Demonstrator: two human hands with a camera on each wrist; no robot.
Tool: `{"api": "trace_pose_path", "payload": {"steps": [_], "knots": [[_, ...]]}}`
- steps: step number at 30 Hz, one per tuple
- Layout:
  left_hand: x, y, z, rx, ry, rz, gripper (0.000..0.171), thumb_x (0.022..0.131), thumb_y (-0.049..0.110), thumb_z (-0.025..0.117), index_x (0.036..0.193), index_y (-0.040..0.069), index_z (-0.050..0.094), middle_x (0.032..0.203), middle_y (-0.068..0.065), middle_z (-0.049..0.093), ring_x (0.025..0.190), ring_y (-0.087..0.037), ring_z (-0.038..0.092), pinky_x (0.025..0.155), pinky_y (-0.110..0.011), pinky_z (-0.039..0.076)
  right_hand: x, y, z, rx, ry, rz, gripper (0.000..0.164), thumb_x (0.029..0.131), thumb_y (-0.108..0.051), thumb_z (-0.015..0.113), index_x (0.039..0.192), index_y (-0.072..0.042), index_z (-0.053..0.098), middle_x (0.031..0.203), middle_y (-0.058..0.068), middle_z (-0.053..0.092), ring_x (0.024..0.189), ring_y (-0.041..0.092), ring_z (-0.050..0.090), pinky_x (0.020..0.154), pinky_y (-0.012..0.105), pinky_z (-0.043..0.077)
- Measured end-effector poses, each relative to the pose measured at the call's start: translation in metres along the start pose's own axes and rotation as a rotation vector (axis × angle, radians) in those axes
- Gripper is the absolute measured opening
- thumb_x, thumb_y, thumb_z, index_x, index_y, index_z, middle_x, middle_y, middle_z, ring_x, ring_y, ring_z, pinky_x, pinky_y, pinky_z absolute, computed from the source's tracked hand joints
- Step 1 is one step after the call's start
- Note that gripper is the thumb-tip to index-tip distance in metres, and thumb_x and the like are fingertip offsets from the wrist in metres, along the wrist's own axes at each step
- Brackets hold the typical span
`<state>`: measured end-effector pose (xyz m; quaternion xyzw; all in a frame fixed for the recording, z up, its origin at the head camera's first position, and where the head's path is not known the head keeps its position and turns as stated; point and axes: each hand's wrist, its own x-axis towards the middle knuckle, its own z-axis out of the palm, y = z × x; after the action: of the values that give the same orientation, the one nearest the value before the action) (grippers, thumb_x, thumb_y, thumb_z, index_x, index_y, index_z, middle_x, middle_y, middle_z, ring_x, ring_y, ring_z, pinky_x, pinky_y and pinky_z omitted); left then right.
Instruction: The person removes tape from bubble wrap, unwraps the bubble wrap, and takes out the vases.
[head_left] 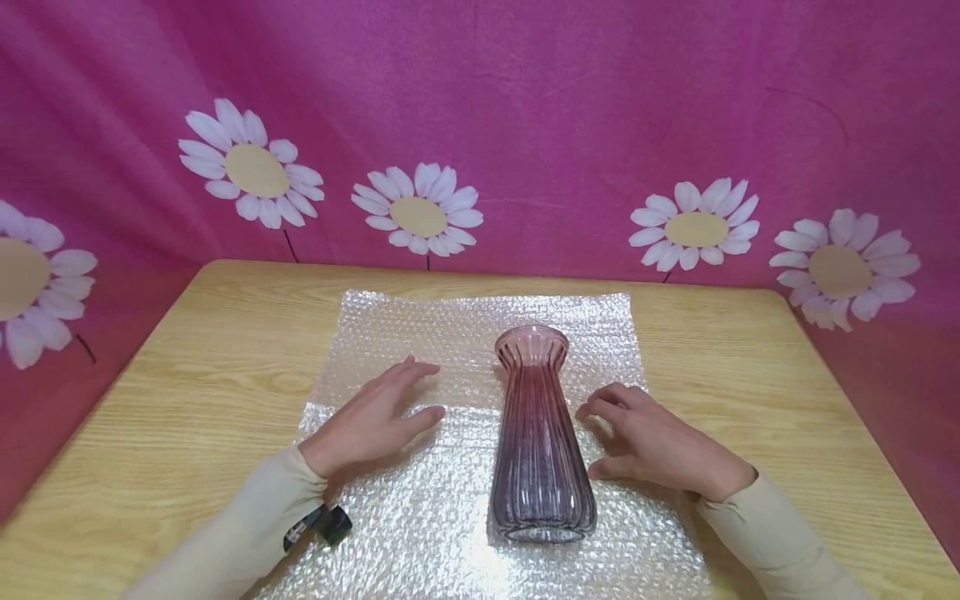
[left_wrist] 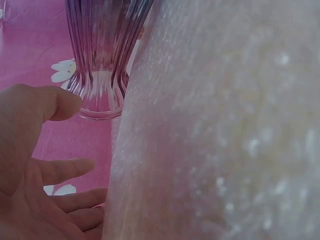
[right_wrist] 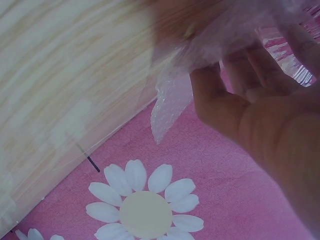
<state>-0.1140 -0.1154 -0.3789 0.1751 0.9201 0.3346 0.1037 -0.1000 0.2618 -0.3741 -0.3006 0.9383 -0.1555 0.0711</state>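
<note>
A ribbed glass vase (head_left: 542,450), pink at its flared mouth and purple-grey toward the base, lies on its side on a sheet of bubble wrap (head_left: 420,492). Its mouth points to the far edge of the table. To the left of the vase, my left hand (head_left: 378,417) hovers low over the wrap, thumb and fingers spread and holding nothing. My right hand (head_left: 648,437) is just right of the vase, its fingers loosely bent and the fingertips close to the glass. In the left wrist view the vase (left_wrist: 102,55) shows beyond the left thumb.
The bubble wrap lies flat on a light wooden table (head_left: 750,375). A magenta cloth (head_left: 555,142) with white daisies hangs behind and at both sides of the table. A black strap (head_left: 318,527) sits at the left wrist, over the sleeve.
</note>
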Motion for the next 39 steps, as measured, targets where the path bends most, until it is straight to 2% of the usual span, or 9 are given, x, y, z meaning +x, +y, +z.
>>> {"api": "trace_pose_path", "payload": {"steps": [8, 14, 24, 30, 35, 39], "knots": [[-0.002, 0.009, -0.005, -0.02, -0.007, -0.013, 0.066, 0.099, 0.052, 0.062, 0.156, 0.023, 0.043, 0.171, -0.012, 0.029, 0.16, -0.035, 0.026, 0.127, -0.064, 0.027, 0.001, 0.0, 0.001, -0.002, 0.006, -0.006, 0.062, 0.076, -0.038, 0.09, 0.128, -0.014, 0.067, 0.129, 0.005, 0.064, 0.12, 0.026, 0.06, 0.104, 0.051, 0.055], [0.001, 0.016, -0.008, -0.005, 0.005, 0.025, 0.065, 0.1, 0.049, 0.062, 0.156, 0.021, 0.044, 0.168, -0.012, 0.036, 0.16, -0.035, 0.026, 0.128, -0.062, 0.027, 0.0, 0.0, 0.001, -0.008, 0.015, -0.01, 0.062, 0.076, -0.038, 0.09, 0.128, -0.014, 0.067, 0.128, 0.004, 0.064, 0.118, 0.024, 0.06, 0.103, 0.05, 0.056], [0.005, 0.028, -0.012, -0.011, 0.008, 0.053, 0.067, 0.1, 0.052, 0.06, 0.157, 0.022, 0.043, 0.164, -0.006, 0.044, 0.156, -0.032, 0.036, 0.128, -0.058, 0.032, 0.0, -0.001, 0.0, 0.005, 0.008, -0.006, 0.059, 0.077, -0.036, 0.09, 0.127, -0.015, 0.067, 0.128, 0.003, 0.063, 0.117, 0.023, 0.059, 0.102, 0.049, 0.056], [0.011, 0.037, -0.009, -0.051, -0.019, 0.063, 0.067, 0.1, 0.052, 0.061, 0.157, 0.024, 0.041, 0.162, 0.0, 0.047, 0.152, -0.028, 0.043, 0.125, -0.054, 0.038, 0.0, -0.001, -0.001, 0.008, 0.021, -0.028, 0.058, 0.078, -0.038, 0.089, 0.127, -0.015, 0.067, 0.127, 0.004, 0.064, 0.116, 0.023, 0.06, 0.1, 0.049, 0.056], [0.015, 0.045, -0.007, -0.079, -0.031, 0.069, 0.067, 0.1, 0.05, 0.061, 0.157, 0.021, 0.042, 0.162, -0.003, 0.047, 0.151, -0.029, 0.045, 0.125, -0.053, 0.039, 0.0, -0.002, -0.001, 0.022, 0.012, -0.018, 0.06, 0.077, -0.038, 0.089, 0.128, -0.014, 0.067, 0.128, 0.006, 0.064, 0.118, 0.025, 0.06, 0.102, 0.051, 0.056], [0.019, 0.051, -0.005, -0.13, -0.051, 0.068, 0.068, 0.101, 0.048, 0.061, 0.158, 0.017, 0.041, 0.161, -0.007, 0.047, 0.146, -0.031, 0.05, 0.12, -0.052, 0.045, 0.0, -0.002, -0.001, 0.035, -0.001, 0.001, 0.061, 0.076, -0.036, 0.09, 0.129, -0.014, 0.067, 0.13, 0.007, 0.063, 0.12, 0.026, 0.059, 0.105, 0.052, 0.055]]}}
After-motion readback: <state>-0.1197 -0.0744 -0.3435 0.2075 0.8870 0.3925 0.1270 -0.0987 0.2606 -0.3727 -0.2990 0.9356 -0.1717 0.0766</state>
